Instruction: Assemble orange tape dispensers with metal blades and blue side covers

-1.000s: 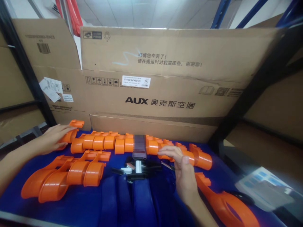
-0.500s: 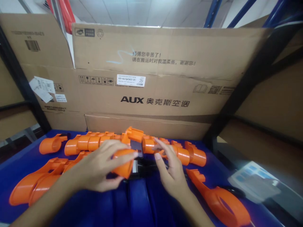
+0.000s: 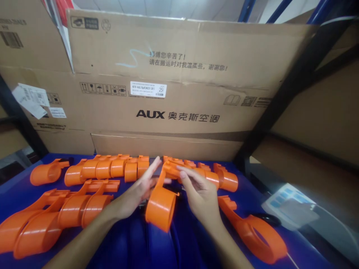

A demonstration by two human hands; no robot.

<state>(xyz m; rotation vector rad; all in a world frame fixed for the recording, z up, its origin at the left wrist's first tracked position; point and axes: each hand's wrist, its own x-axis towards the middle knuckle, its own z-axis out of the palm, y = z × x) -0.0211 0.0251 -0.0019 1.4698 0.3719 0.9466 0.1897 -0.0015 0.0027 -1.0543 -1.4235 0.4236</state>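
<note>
Orange part (image 3: 161, 209) in right hand (image 3: 200, 192); cardboard (image 3: 168, 93) behind.

- Cardboard panel (image 3: 179, 125) bars rear access.
- Narrow blue strip separates rear orange row (image 3: 103, 170) from left orange cluster (image 3: 39, 231).
- Black post (image 3: 280, 106) and orange loop (image 3: 276, 244) obstruct the right side.

Wide brown cardboard sheet (image 3: 179, 123) printed "AUX" with Chinese text, standing upright across the back; white label (image 3: 148, 89) on it near center. Black metal frame posts (image 3: 283, 97) at left and right, the right one slanting. Blue surface (image 3: 252, 201) below. Top edge: pale paneled ceiling (image 3: 157, 7), bright patch of light; blue metal beams (image 3: 279, 10) upper right; red material (image 3: 62, 10) upper left.
</note>
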